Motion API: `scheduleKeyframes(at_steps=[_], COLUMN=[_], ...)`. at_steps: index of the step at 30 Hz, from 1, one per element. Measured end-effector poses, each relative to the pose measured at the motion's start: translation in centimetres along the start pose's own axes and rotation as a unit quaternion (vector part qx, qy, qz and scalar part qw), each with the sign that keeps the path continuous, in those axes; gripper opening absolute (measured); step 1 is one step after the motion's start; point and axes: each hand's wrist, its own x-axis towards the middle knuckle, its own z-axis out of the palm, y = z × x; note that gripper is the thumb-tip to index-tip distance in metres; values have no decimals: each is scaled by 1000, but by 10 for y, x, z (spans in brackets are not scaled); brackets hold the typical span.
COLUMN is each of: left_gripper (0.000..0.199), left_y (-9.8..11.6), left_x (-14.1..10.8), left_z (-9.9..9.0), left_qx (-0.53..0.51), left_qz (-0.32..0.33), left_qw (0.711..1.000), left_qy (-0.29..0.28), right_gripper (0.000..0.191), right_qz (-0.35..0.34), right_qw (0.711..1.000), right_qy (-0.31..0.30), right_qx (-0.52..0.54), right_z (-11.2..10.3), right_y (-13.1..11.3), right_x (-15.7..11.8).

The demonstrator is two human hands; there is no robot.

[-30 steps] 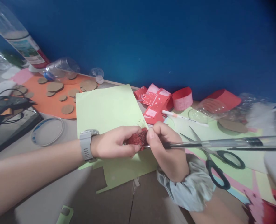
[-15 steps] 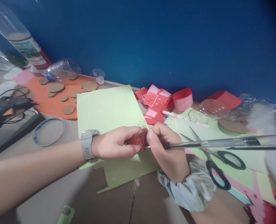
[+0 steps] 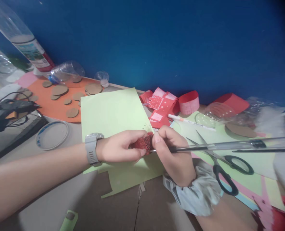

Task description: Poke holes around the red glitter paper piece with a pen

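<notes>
My left hand [image 3: 119, 146], with a grey watch on its wrist, is closed on a small dark red piece with a dotted pattern [image 3: 143, 143]; what it is made of I cannot tell. My right hand [image 3: 174, 155] pinches a clear-barrelled pen [image 3: 234, 146] with a dark ink tube. The pen's tip end meets the right edge of the red piece, partly hidden by the fingers. A light green paper sheet [image 3: 108, 110] lies beneath both hands, with small dark marks near its right edge. Around the right wrist sits a pale scrunchie [image 3: 197, 192].
Black-handled scissors [image 3: 225, 179] lie half open on papers at the right. Behind are red paper pieces [image 3: 165, 106] and a white marker [image 3: 190, 122]. Cardboard discs [image 3: 59, 90] rest on orange paper [image 3: 48, 109]. A tape roll [image 3: 52, 135] and a glue gun [image 3: 12, 109] are at left.
Both hands keep their grip on the red piece and the pen, nearly still. The scene's left side has shifted slightly to the right in view.
</notes>
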Motion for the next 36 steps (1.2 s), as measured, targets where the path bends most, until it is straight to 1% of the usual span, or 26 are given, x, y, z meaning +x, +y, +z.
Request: scheduleKeyframes(at_steps=[13, 26, 31, 36], left_gripper=[6, 6, 6, 6], left_y=[1, 0, 2, 2], left_x=[1, 1, 1, 1], left_z=[0, 0, 0, -1], left_qx=[-6, -1, -13, 2], left_qz=[-12, -2, -11, 0], left_qw=[1000, 1000, 1000, 1000], left_qy=[0, 0, -3, -4], right_gripper=[25, 24, 28, 25], right_qz=[-8, -2, -7, -2], right_qw=[1000, 1000, 1000, 1000], right_qy=[3, 0, 5, 4], right_qx=[4, -5, 18, 11], right_z=[0, 0, -1, 1], right_y=[0, -1, 0, 1], right_x=[0, 0, 0, -1])
